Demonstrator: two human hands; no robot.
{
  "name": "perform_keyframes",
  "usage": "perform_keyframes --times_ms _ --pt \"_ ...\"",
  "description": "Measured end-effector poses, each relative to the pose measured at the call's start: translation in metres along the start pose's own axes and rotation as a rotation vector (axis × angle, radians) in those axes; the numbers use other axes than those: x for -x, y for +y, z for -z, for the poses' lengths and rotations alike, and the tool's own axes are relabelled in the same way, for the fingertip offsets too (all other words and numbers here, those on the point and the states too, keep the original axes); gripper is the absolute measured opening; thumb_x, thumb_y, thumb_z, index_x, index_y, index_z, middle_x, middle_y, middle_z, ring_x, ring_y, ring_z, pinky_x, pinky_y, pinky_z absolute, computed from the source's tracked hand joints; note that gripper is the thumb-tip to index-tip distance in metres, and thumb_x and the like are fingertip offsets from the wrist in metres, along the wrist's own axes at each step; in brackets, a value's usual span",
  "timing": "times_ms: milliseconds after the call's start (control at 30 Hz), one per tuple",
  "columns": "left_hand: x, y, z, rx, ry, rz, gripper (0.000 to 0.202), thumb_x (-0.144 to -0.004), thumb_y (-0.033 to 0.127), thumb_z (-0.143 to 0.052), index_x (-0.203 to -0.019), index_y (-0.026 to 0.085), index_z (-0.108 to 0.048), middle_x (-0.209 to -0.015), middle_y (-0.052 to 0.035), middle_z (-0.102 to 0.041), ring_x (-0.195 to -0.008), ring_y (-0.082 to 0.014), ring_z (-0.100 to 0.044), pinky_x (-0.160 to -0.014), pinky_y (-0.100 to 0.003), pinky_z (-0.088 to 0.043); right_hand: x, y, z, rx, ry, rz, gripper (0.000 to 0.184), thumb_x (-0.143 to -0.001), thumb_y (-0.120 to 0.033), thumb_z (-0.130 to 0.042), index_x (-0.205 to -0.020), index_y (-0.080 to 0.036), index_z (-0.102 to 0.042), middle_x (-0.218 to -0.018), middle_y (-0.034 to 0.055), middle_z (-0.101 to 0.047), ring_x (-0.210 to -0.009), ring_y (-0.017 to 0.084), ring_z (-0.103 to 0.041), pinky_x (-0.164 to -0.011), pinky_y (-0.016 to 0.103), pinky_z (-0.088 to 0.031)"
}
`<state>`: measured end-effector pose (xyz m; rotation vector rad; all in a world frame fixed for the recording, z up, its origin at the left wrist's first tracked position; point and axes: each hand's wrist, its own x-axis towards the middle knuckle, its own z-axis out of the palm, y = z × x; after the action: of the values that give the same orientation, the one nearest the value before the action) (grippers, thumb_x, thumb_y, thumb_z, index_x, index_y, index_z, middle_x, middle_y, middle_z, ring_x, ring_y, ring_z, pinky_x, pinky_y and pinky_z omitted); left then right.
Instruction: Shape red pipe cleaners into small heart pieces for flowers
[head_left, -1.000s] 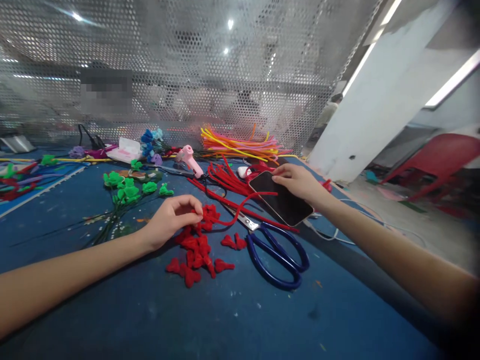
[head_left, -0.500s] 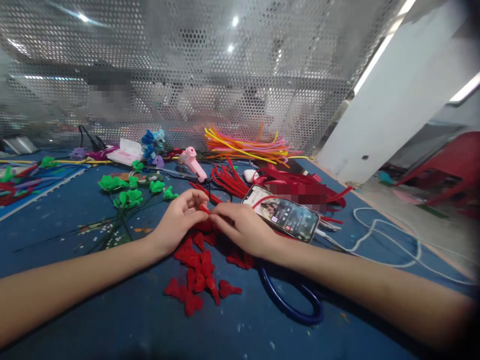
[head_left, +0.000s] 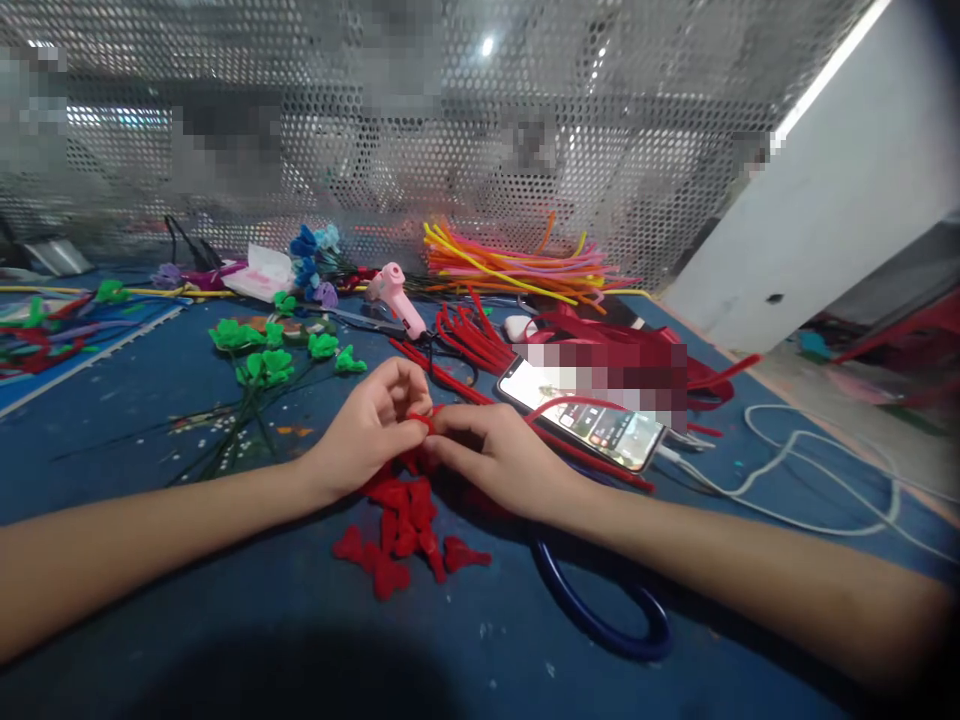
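Note:
Between the fingertips of both hands is a small red pipe-cleaner piece [head_left: 422, 420], mostly covered by the fingers. My left hand [head_left: 367, 430] pinches its left side with thumb and bent fingers. From the right, my right hand [head_left: 502, 460] pinches it too, the fingertips of the two hands nearly meeting. Just below them lies a pile of red fuzzy petal-shaped pieces [head_left: 405, 520], each with a narrow tail. Under my right forearm, the dark blue handle of what looks like scissors [head_left: 600, 637] sticks out; the rest is hidden.
A lit phone [head_left: 517, 378] with a white cable [head_left: 795, 525] lies beyond my right hand. Red pipe cleaners [head_left: 476, 335], a pink glue gun [head_left: 401, 300] and a yellow-orange bundle [head_left: 517, 265] lie behind. Green pipe-cleaner flowers [head_left: 266, 368] lie left. A perforated metal screen [head_left: 450, 150] stands at the back.
The view has shifted, so the table's things appear a little further right and higher. Both hands keep pinching the red piece, with slight finger movement.

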<state>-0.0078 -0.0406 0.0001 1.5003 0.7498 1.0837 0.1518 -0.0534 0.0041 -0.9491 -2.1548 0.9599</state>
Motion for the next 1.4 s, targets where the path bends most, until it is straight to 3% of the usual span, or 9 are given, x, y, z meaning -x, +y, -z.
perform_keyframes --times_ms 367,533,700,933,1033,1100,1233,1300,1400 --pt "0.004 0.0 -0.005 0.002 0.061 0.058 0.014 -0.067 0.015 -0.056 -0.074 0.017 -0.044 -0.061 0.0064 -0.047 -0.051 -0.0053 -0.043 -0.049 -0.019 -0.035 -0.002 0.005 0.0 -0.161 0.087 -0.017 0.018 -0.082 -0.023 -0.05 -0.067 -0.015 -0.056 -0.06 -0.0025 -0.055 -0.054 0.007 -0.047 -0.052 0.02 -0.037" --pt "0.0 0.003 -0.004 0.21 0.034 0.198 0.014 -0.069 0.026 -0.059 -0.073 0.014 -0.052 -0.058 0.0027 -0.053 -0.051 -0.0067 -0.049 -0.048 -0.018 -0.037 -0.004 0.007 0.002 -0.34 0.106 -0.062 0.019 -0.081 -0.03 -0.051 -0.069 -0.016 -0.055 -0.056 -0.0047 -0.049 -0.046 0.005 -0.039 -0.044 0.019 -0.03" --pt "-0.006 0.004 0.006 0.353 -0.049 0.295 0.017 -0.068 0.025 -0.066 -0.074 0.013 -0.055 -0.058 0.0024 -0.056 -0.049 -0.006 -0.051 -0.045 -0.016 -0.039 -0.005 0.008 0.002 -0.338 0.137 -0.093 0.02 -0.079 -0.035 -0.054 -0.072 -0.016 -0.054 -0.057 -0.0048 -0.05 -0.048 0.005 -0.041 -0.045 0.019 -0.033" --pt "-0.006 0.005 0.016 0.318 -0.203 0.316 0.03 -0.063 0.036 -0.075 -0.073 0.015 -0.055 -0.06 -0.0003 -0.063 -0.05 -0.0109 -0.06 -0.045 -0.018 -0.044 0.001 0.007 -0.001 -0.206 0.337 0.123 0.008 -0.077 -0.021 -0.058 -0.084 -0.018 -0.055 -0.07 -0.0018 -0.057 -0.062 0.008 -0.053 -0.057 0.021 -0.043" --pt "0.001 0.013 0.017 0.145 -0.25 0.208 0.027 -0.064 0.038 -0.073 -0.07 0.017 -0.057 -0.062 -0.0024 -0.065 -0.054 -0.015 -0.062 -0.05 -0.024 -0.048 0.007 0.004 0.001 0.045 0.369 0.336 0.005 -0.081 -0.015 -0.054 -0.081 -0.018 -0.058 -0.073 0.0006 -0.059 -0.065 0.009 -0.054 -0.057 0.021 -0.043" --pt "0.007 0.02 0.019 -0.123 -0.248 0.05 0.017 -0.067 0.032 -0.071 -0.067 0.018 -0.061 -0.063 -0.003 -0.066 -0.058 -0.016 -0.063 -0.058 -0.026 -0.049 0.011 0.003 0.004 0.237 0.368 0.534 0.01 -0.083 -0.012 -0.051 -0.082 -0.019 -0.059 -0.077 0.0024 -0.06 -0.069 0.01 -0.055 -0.06 0.022 -0.044" --pt "0.02 0.029 0.026 -0.628 -0.357 -0.255 0.005 -0.065 0.021 -0.072 -0.067 0.026 -0.07 -0.069 -0.0034 -0.068 -0.071 -0.0179 -0.064 -0.072 -0.027 -0.049 0.014 0.004 0.009 0.586 0.163 0.844 0.016 -0.086 -0.014 -0.046 -0.088 -0.018 -0.061 -0.08 0.0051 -0.063 -0.068 0.013 -0.055 -0.059 0.025 -0.042" --pt "0.025 0.027 0.029 -0.661 -0.409 -0.35 0.009 -0.067 0.021 -0.07 -0.071 0.029 -0.072 -0.072 -0.0044 -0.069 -0.071 -0.0183 -0.063 -0.073 -0.027 -0.05 0.015 0.005 0.01 0.681 0.012 0.849 0.019 -0.089 -0.017 -0.043 -0.09 -0.017 -0.062 -0.079 0.0051 -0.064 -0.067 0.013 -0.054 -0.059 0.026 -0.041" --pt "0.029 0.022 0.031 -0.66 -0.418 -0.437 0.01 -0.067 0.023 -0.07 -0.074 0.03 -0.073 -0.071 -0.0053 -0.07 -0.07 -0.0187 -0.064 -0.07 -0.026 -0.051 0.015 0.005 0.011 0.629 -0.135 0.751 0.025 -0.092 -0.019 -0.036 -0.093 -0.018 -0.061 -0.083 0.0053 -0.064 -0.073 0.013 -0.056 -0.065 0.025 -0.043"
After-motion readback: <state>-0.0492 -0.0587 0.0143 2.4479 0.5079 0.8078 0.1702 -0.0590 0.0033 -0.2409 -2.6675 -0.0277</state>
